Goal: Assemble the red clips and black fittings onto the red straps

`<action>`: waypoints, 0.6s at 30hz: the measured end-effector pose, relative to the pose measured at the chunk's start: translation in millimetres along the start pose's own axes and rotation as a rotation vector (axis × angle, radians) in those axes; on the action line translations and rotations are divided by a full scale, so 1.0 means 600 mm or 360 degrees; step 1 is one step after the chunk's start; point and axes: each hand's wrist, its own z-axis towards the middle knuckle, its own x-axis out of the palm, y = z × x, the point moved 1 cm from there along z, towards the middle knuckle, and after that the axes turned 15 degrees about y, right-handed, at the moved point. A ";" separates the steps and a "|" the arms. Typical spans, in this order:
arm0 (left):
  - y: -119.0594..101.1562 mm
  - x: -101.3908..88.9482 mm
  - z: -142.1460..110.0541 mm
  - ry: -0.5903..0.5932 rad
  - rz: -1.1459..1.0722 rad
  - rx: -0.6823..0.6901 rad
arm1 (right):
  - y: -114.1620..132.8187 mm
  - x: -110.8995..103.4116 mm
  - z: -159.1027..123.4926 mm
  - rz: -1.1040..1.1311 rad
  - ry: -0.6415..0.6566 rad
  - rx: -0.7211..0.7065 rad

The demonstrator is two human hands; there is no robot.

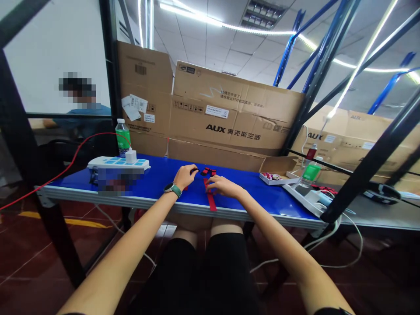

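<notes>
I see the red strap [212, 202] on the bench [262, 197], its long axis running from the near edge away from me. My right hand [225, 186] is nearer, fingers half curled over the strap; I cannot tell whether they grip. Left of the strap, my left hand [184, 179] pinches a small dark piece [196, 170]. Beyond the strap's far end lies a black-and-red piece [208, 171].

Glossy tabletop [256, 188], matt cardboard [190, 124], cloth-like red strip [211, 203]

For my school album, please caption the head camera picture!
Right hand at a red strap, left hand nearby, over a blue tabletop before AUX cardboard.
</notes>
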 end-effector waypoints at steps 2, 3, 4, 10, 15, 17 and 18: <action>0.001 -0.001 -0.001 -0.0029 0.0013 -0.0068 | 0.005 -0.004 0.013 0.0003 0.0014 -0.0088; 0.002 -0.002 -0.001 -0.0049 0.0020 -0.0114 | 0.007 -0.004 0.021 0.0031 0.0017 -0.0123; 0.003 -0.003 -0.001 -0.0075 0.0029 -0.0162 | 0.009 -0.005 0.031 0.0079 0.0016 -0.0155; 0.020 -0.010 -0.002 -0.0270 0.0133 -0.0402 | 0.020 -0.009 0.081 0.0822 -0.0193 -0.0180; 0.025 -0.014 -0.002 -0.0360 0.0160 -0.0412 | 0.018 -0.071 0.075 0.1828 -0.1247 -0.0171; 0.023 -0.015 -0.001 -0.0366 0.0147 -0.0355 | 0.011 -0.098 0.056 0.2003 -0.1339 -0.0076; 0.021 -0.014 0.000 -0.0361 0.0134 -0.0332 | 0.006 -0.108 0.043 0.2002 -0.1288 0.0025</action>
